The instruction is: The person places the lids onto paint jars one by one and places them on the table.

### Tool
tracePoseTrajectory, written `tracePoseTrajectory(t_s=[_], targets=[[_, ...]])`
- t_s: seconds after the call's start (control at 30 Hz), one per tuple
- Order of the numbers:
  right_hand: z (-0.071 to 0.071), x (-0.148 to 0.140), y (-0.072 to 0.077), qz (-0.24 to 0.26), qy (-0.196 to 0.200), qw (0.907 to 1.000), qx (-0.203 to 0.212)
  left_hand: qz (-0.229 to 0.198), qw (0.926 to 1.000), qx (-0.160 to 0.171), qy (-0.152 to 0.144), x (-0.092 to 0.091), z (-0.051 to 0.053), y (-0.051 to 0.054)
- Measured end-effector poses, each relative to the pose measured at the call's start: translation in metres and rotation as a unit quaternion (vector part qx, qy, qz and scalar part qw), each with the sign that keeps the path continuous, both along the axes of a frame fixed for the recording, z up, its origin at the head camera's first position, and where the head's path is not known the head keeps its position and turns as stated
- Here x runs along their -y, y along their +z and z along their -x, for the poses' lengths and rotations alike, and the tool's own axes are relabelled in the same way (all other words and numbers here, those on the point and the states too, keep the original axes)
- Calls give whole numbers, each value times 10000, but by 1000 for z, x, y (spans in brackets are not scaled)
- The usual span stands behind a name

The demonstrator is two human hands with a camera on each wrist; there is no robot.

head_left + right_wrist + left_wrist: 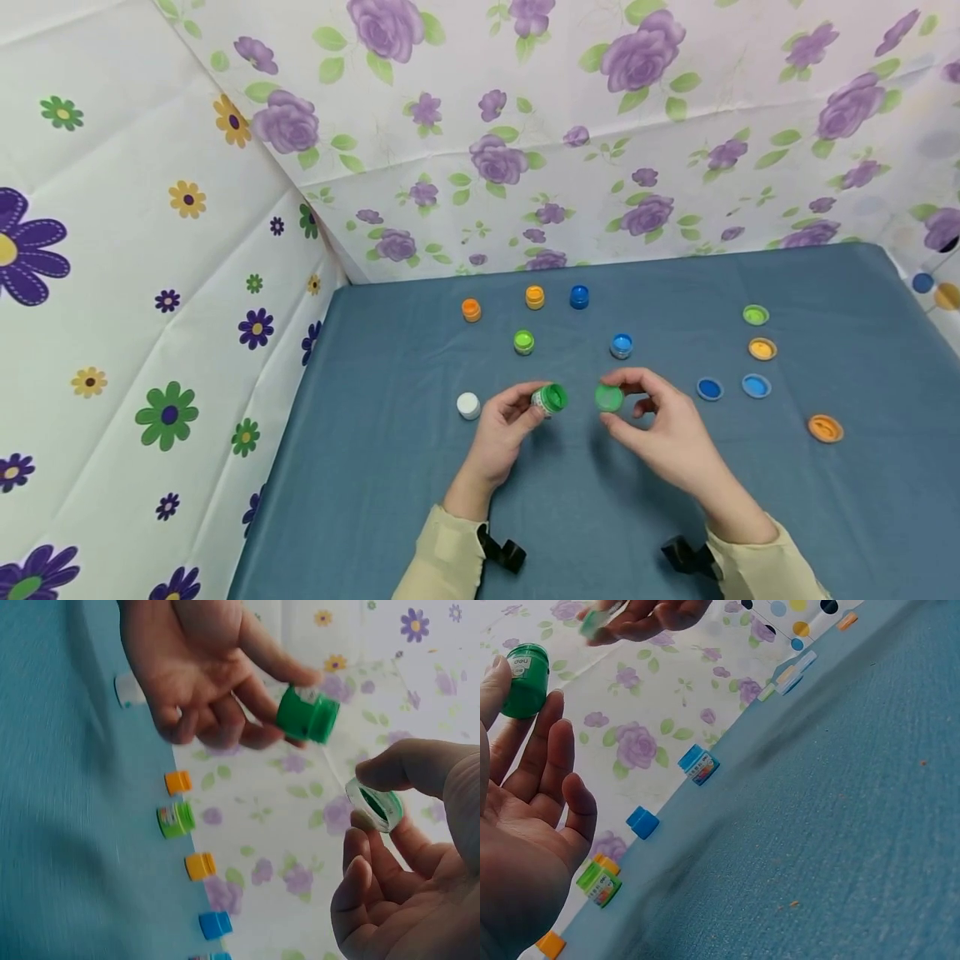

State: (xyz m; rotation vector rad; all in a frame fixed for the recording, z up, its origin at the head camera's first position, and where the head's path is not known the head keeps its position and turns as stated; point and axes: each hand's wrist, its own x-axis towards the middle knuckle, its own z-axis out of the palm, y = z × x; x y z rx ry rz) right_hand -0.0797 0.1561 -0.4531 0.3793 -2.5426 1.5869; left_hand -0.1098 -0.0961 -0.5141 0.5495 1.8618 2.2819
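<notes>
Blue cloth [360,483] covers the counter [570,542]; taking the white-capped jar [468,406] as our landmark, we see a sheet of purple roses [450,92] hanging beyond it and a daisy-printed sheet [112,333] to its left. Beyond the landmark stand the orange jar [471,311], yellow jar [535,298] and light green jar [524,342], with the dark blue jar [579,297] and light blue jar [621,347] farther right. Well to its right lie five lids [756,386] in matching colours.

We find the green jar [552,399] raised above the cloth, to the right of the landmark: glossy, labelled in white, tilted, its mouth uncovered. Of the hands, the left hand [501,437] pinches this jar between thumb and fingers; the right hand [671,433], farther right of the landmark, pinches the green lid [609,398], which has a translucent rim. We note that lid and jar stand apart.

Left of the landmark, cloth stretches to the counter's side edge; it also spreads nearer the person than the landmark. The far edge runs behind the landmark, past the back jars.
</notes>
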Motion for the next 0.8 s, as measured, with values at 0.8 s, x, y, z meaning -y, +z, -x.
tracePoseTrajectory(t_s=[0.8], targets=[[5, 18, -5, -217, 191, 9985, -460, -86, 9998, -38, -155, -4, 3, -8]])
